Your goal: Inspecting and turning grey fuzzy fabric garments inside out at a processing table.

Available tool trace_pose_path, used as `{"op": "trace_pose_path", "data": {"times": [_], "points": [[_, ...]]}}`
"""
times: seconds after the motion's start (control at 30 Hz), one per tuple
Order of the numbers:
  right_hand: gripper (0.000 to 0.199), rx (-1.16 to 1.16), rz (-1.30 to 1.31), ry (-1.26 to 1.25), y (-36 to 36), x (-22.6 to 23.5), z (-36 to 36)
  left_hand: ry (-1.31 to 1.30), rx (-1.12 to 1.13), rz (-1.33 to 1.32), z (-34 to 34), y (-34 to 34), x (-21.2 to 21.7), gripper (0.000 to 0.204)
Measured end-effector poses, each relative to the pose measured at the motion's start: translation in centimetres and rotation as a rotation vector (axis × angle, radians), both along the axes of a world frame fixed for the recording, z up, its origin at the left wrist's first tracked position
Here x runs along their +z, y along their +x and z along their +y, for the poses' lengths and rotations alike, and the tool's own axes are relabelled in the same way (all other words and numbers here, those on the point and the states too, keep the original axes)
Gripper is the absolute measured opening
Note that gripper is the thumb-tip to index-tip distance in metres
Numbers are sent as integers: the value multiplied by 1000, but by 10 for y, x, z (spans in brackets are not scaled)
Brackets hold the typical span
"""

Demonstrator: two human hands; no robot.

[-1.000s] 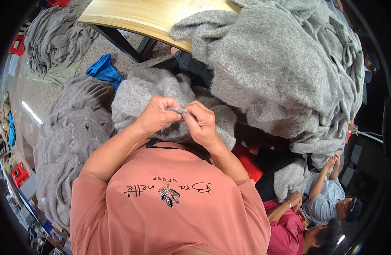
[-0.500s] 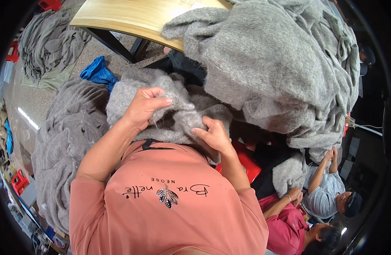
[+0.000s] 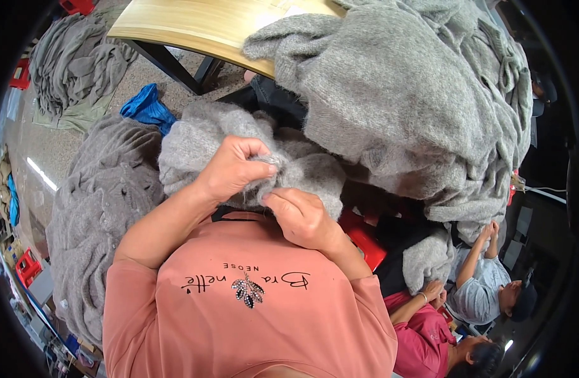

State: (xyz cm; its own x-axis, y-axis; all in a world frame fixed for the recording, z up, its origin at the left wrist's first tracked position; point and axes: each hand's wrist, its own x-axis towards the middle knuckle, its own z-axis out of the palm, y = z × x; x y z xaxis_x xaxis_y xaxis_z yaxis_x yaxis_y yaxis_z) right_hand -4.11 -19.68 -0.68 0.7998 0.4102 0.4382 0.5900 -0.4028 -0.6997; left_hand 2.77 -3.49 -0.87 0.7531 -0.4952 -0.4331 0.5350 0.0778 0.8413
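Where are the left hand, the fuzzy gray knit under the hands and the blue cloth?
Left hand (image 3: 231,170), head view: back of the hand.
Fuzzy gray knit (image 3: 196,140), head view: bunched upper-left part.
Blue cloth (image 3: 148,107), head view: its crumpled middle.

Pinching a fuzzy grey knit garment (image 3: 192,142) with the left hand (image 3: 234,169), touching it just below with the right hand (image 3: 303,217), beside a grey knitwear heap (image 3: 103,201), near a wooden table (image 3: 195,25)
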Motion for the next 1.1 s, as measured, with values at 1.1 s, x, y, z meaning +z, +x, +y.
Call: {"op": "trace_pose_path", "data": {"times": [1.1], "points": [[18, -69, 292, 212, 28, -29, -2, 17, 18, -86, 9, -14, -23, 9]]}}
